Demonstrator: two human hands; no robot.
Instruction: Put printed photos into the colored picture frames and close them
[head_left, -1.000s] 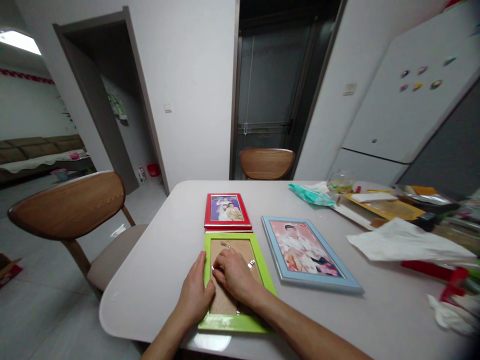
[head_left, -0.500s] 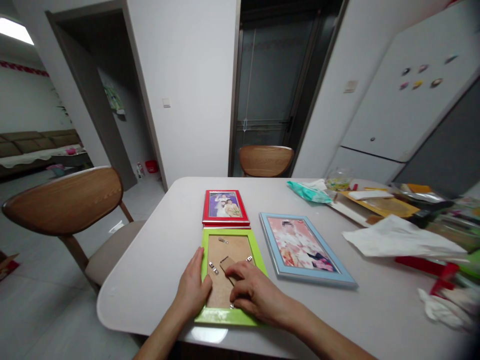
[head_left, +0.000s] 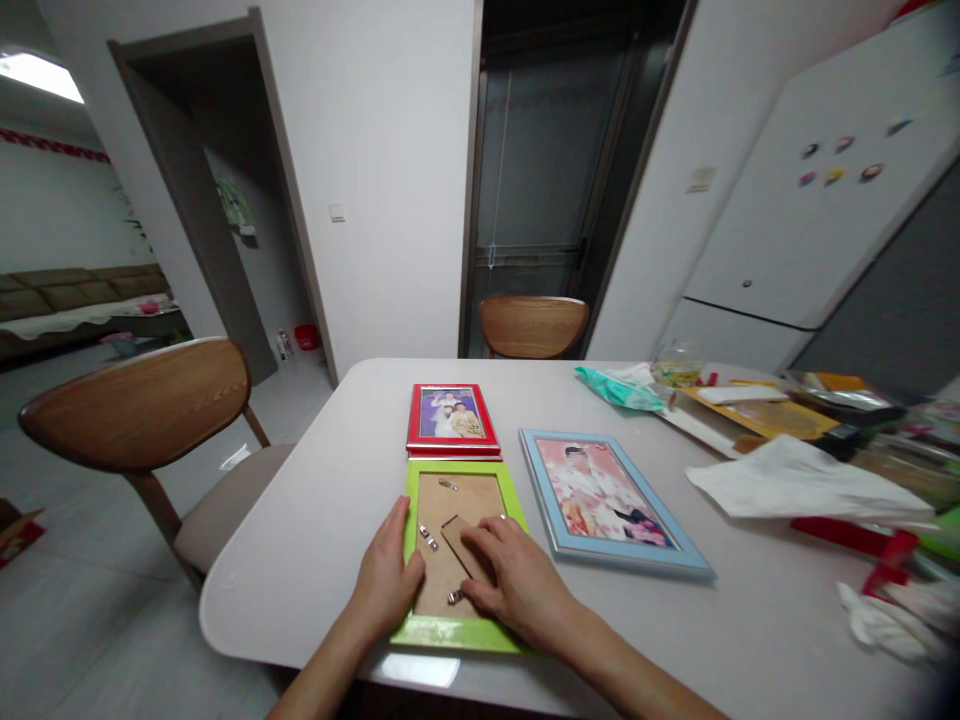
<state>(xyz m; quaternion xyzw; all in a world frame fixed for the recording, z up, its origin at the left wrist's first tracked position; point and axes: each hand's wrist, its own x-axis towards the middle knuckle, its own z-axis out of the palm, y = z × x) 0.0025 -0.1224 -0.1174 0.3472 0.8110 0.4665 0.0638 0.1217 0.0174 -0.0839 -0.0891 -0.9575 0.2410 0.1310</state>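
A green picture frame [head_left: 512, 500] lies face down at the table's near edge, its brown backing board [head_left: 435, 580] showing with a folding stand and small metal clips. My left hand [head_left: 386, 575] grips the frame's left side, fingers along the outer edge and thumb over the top. Over the board's lower right is my right hand [head_left: 517, 575], fingers apart and curved, with the thumb at a lower metal clip [head_left: 455, 597]. The right-hand clip is mostly covered by that hand. Another metal clip [head_left: 428, 538] sits left of the stand.
Just beyond the green frame lies a red picture frame [head_left: 491, 440] with a photo. To the right is a light blue picture frame [head_left: 559, 540]. Packaging, white paper [head_left: 802, 480] and a teal packet [head_left: 615, 390] crowd the table's right side. A wooden chair [head_left: 142, 405] stands at left.
My right thumb has shifted slightly and the lower clip has swung inward, now showing more on the board. The right fingers have spread a little. My left hand stays on the frame.
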